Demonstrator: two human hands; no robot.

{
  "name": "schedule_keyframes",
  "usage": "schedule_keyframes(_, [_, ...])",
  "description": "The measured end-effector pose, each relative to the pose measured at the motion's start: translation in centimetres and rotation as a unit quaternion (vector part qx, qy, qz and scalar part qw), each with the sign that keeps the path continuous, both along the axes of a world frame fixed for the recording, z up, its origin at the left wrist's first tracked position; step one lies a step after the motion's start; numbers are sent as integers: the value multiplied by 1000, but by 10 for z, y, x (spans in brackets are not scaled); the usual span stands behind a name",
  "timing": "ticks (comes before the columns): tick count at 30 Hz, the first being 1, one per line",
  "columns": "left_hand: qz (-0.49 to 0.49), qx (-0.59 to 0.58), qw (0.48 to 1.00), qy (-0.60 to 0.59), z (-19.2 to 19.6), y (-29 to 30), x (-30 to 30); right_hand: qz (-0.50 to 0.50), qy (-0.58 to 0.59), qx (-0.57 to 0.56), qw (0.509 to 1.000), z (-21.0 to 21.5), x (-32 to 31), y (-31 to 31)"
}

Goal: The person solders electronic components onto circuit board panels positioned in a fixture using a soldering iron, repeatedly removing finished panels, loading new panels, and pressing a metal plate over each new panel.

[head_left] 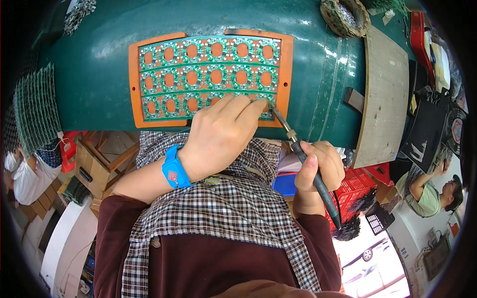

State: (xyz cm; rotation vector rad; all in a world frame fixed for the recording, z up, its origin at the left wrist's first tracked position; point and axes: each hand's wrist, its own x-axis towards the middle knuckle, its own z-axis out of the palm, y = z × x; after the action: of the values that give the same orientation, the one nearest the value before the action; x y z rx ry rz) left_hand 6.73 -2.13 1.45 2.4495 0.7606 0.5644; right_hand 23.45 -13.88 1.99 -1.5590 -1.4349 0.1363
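A panel of green ring-shaped circuit boards (208, 64) lies in an orange tray (135, 74) on the green-topped table. My left hand (221, 134) rests over the panel's near edge, fingers bent and drawn together by the bottom right ring. Whatever its fingertips pinch, if anything, is hidden. A soldering iron (299, 151) with a dark handle and metal shaft is gripped in my right hand (322, 169). Its tip slants up-left to that same ring, close to my left fingertips; contact cannot be made out. A blue wristband (176, 168) circles my left wrist.
A wooden board (386, 94) stands right of the tray, with a small block (354, 99) beside it. At the far right sits a round container (346, 19). Stacked green panels (36, 107) are at left. Another person (430, 191) is at far right.
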Motion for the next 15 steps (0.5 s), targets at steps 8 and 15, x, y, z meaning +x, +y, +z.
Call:
schedule_keyframes(8, [12,-3,1000,-13,0,-1,2,2,2,-3,1000,-1,-1,2])
schedule_keyframes(15, [28,-32,999,-14,1,-2,-5,-31,14,23,999,5,-3,-8])
